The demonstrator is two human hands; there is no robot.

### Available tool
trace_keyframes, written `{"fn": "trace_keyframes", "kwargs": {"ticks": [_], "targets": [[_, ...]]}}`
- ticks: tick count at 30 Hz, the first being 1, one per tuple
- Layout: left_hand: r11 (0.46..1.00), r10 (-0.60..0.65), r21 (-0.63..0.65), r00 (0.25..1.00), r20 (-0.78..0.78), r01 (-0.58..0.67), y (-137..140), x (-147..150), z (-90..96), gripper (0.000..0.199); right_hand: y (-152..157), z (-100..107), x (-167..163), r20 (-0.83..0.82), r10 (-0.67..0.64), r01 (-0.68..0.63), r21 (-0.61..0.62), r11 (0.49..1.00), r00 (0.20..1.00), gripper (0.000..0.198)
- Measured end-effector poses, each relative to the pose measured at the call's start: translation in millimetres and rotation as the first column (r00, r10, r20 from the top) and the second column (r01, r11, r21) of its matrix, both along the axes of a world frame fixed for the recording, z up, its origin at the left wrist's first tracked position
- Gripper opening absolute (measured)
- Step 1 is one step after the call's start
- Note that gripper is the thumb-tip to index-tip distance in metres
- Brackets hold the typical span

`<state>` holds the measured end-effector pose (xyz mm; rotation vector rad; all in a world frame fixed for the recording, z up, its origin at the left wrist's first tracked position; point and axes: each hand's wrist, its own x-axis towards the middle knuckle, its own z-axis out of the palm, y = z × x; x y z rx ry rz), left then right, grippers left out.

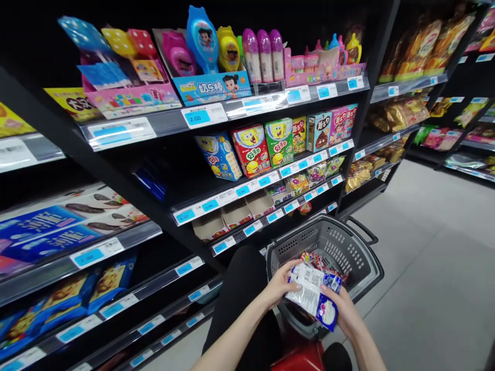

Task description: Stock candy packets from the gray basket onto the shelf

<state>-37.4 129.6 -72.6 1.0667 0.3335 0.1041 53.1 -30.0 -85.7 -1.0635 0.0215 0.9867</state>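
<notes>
Between my two hands is a blue and white candy packet (309, 291), its printed back facing up. My left hand (281, 283) grips its left side with the thumb on top. On the right side my right hand (344, 308) holds it, thumb over the front and the other fingers mostly hidden underneath. The packet is above a grey plastic shopping basket (365, 252). Several red and colourful wrapped sweets (319, 262) lie inside the basket, partly covered by the packet and my hands.
Black shelving (232, 203) with boxed snacks (251, 149) and toy candies (203, 41) stands ahead and to the left. Open cardboard trays (235, 212) sit on a lower shelf. The basket's handle (361, 230) sticks out at the far side. Grey floor tiles (433, 247) run along the right.
</notes>
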Motion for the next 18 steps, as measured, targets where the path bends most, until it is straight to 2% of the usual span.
{"fn": "trace_keyframes", "kwargs": {"ticks": [3, 5, 7, 9, 10, 14, 16, 18], "targets": [[0.983, 0.149, -0.098, 0.987, -0.062, -0.154, -3, 0, -16.4, 0.079, -6, -4, 0, 0.082, -0.020, 0.021, -0.007, 1.000, 0.996, 0.040], [0.952, 0.259, -0.128, 0.956, -0.140, -0.277, -2, 2, -23.5, 0.061, -14, -4, 2, 0.072, 0.046, -0.048, 0.029, 0.998, 0.996, 0.040], [0.938, 0.300, -0.126, 0.939, -0.166, -0.322, 1, 3, -26.0, 0.043, -23, 0, 5, 0.048, 0.169, -0.173, 0.078, 0.982, 0.984, 0.039], [0.959, 0.241, -0.122, 0.963, -0.120, -0.255, 4, 2, -24.3, 0.034, -27, 4, 5, 0.029, 0.250, -0.252, 0.082, 0.964, 0.968, 0.045], [0.975, 0.179, -0.120, 0.980, -0.089, -0.189, 4, 1, -22.8, 0.033, -27, 6, 3, 0.031, 0.251, -0.253, 0.067, 0.965, 0.967, 0.047], [0.993, -0.080, -0.087, 0.997, -0.009, 0.079, 0, 0, -21.7, 0.054, -10, 2, -14, 0.072, 0.146, -0.148, 0.029, 0.989, 0.987, 0.055], [0.997, -0.077, -0.031, 0.997, 0.003, 0.077, -2, 1, -25.0, 0.061, -3, -3, -20, 0.099, 0.118, -0.121, 0.023, 0.992, 0.988, 0.054], [1.000, 0.009, -0.012, 1.000, -0.002, -0.009, -2, 1, -27.3, 0.055, -1, -8, -20, 0.128, 0.058, -0.058, 0.001, 0.998, 0.990, 0.046]]}}
